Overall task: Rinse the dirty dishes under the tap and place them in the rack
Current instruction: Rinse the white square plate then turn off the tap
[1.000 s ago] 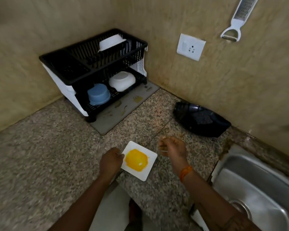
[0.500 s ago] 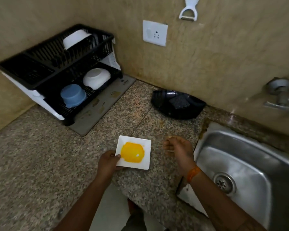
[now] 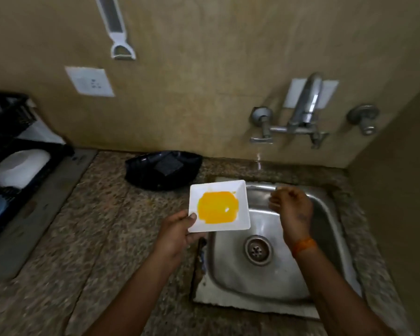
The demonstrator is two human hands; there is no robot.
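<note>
My left hand (image 3: 177, 232) pinches the near left corner of a small square white plate (image 3: 242, 215) smeared with a yellow-orange stain. The plate hangs level over the left rim of the steel sink (image 3: 308, 284). My right hand (image 3: 292, 209) hovers over the sink basin to the right of the plate, fingers loosely curled, holding nothing. The wall tap (image 3: 303, 105) stands above the sink's far side; no water runs. The black dish rack (image 3: 12, 146) is at the far left edge, with a white bowl (image 3: 20, 167) on its lower tier.
A black tray (image 3: 143, 174) holding a dark sponge (image 3: 168, 166) lies against the wall left of the sink. A grey drip mat (image 3: 34, 209) lies under the rack. A grater (image 3: 118, 32) and a socket (image 3: 90, 81) are on the wall. Granite counter (image 3: 102, 238) spreads between rack and sink.
My left hand lifted the plate off the counter and carried it right to the sink's edge. My right hand moved right over the basin. The view swung right toward the tap.
</note>
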